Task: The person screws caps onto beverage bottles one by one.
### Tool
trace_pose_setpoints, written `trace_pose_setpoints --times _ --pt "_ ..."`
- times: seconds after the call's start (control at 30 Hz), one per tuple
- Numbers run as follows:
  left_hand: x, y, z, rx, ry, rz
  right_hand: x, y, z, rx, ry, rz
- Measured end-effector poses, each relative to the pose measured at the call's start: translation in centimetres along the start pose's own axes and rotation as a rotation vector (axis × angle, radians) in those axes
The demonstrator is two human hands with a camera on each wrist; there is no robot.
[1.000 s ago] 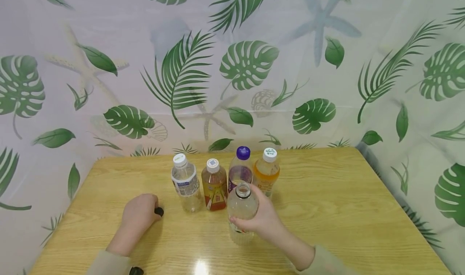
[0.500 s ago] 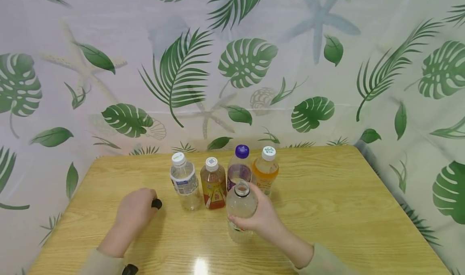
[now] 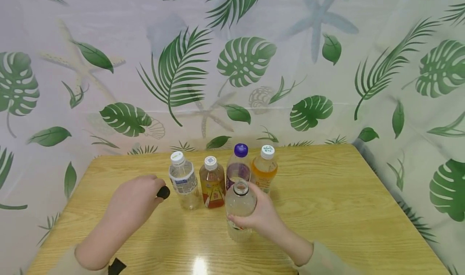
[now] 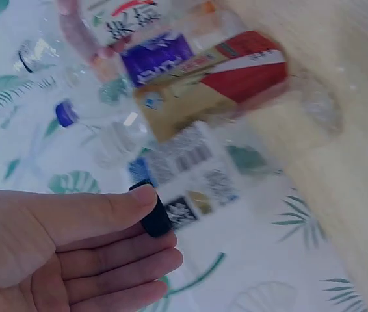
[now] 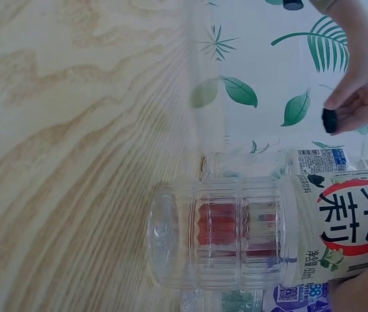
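My left hand [image 3: 134, 200] pinches a black bottle cap [image 3: 163, 192] between thumb and fingers, raised above the table to the left of the bottles. In the left wrist view the cap [image 4: 153, 214] sits at the thumb tip. My right hand [image 3: 263, 216] grips a clear plastic bottle [image 3: 238, 206] round its upper body; its mouth is uncapped, with a dark ring round the neck. In the right wrist view that bottle [image 5: 216, 234] stands on the table, its label bearing large dark characters. Right fingers behind the bottle are hidden in the head view.
Behind the held bottle stand a clear bottle with a white cap [image 3: 184, 182], a brown drink bottle [image 3: 212, 186], a purple-capped bottle [image 3: 239, 166] and an orange drink bottle [image 3: 264, 172]. The wooden table [image 3: 327, 194] meets a leaf-patterned backdrop [image 3: 232, 57].
My left hand has lifted off the table with the black cap and shifted slightly right, towards the white-capped bottle. The right hand keeps its hold on the uncapped bottle.
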State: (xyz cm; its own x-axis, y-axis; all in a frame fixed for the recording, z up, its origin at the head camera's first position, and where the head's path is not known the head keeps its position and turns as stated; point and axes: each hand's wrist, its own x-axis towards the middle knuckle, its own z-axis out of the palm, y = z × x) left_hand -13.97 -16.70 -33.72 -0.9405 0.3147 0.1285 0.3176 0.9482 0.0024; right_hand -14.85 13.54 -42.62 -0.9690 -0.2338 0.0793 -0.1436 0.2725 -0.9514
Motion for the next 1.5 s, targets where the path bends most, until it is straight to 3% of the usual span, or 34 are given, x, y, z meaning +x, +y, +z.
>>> trace_pose_setpoints --times 0.23,0.47,0.6,0.93,1.17,1.5 --pt "0.7 2.9 -2.6 0.026 0.059 0.083 -0.1 -0.2 -0.2 -0.019 -0.014 -0.019" --pt "2.3 5.4 -4.4 0.041 0.078 0.188 0.0 -0.2 -0.2 -0.021 -0.004 -0.013" --pt "2.9 6.7 -5.1 0.069 0.118 0.24 0.0 -0.3 -0.2 -0.025 -0.001 -0.016" --pt "4.5 9.7 -5.4 0.056 0.273 0.42 -0.1 0.0 -0.2 -0.018 -0.004 -0.035" --pt "4.9 11.4 -5.4 -0.008 0.219 0.445 -0.1 0.0 -0.5 -0.015 -0.026 -0.023" --pt "4.6 12.0 -5.2 0.001 0.237 0.473 0.1 0.3 -0.3 -0.026 -0.041 -0.016"
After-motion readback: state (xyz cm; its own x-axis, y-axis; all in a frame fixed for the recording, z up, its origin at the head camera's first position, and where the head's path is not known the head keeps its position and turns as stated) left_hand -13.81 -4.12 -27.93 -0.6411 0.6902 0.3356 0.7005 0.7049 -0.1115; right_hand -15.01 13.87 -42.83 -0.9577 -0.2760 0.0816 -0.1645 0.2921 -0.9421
